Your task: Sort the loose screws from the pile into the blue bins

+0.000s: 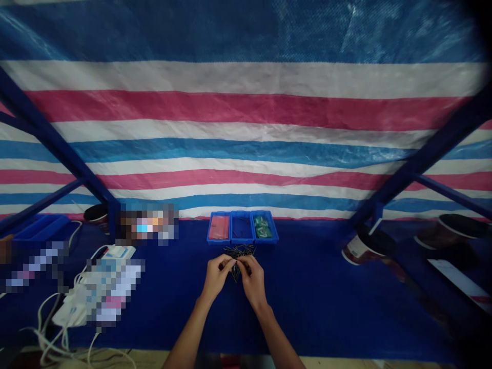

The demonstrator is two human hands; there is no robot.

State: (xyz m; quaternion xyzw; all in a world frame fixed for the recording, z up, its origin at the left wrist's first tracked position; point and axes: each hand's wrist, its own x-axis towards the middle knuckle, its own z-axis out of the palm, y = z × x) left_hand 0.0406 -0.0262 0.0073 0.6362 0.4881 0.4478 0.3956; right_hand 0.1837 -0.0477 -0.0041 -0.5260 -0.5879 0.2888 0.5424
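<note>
Both bare hands are working low over the blue tabletop [307, 302], and I am watching the fingers. The left hand [216, 272] is reaching in from its side, its fingers bending over toward the thumb and its tips sitting near the middle. The right hand [253, 277] is mirroring it, thumb and fingers bent and pointing inward, so the two sets of tips are almost meeting. From where I am standing, I cannot tell whether either pinch is closing fully or clamping on a piece; the spot is too small and dark.

A loose heap of thin dark sticks [241, 250] is lying just beyond the fingers, with some sticks showing between the hands, below the fingertips. Right behind the heap, three blue bins are standing side by side: the left bin [219, 242] is holding something flat and pink, the middle bin [242, 242] is carrying a few dark slivers, and the right bin [266, 241] is holding small greenish pieces. Well off to the right, a dark-lidded cup [355, 251] is standing. A striped sheet [246, 110] is hanging behind it all.
</note>
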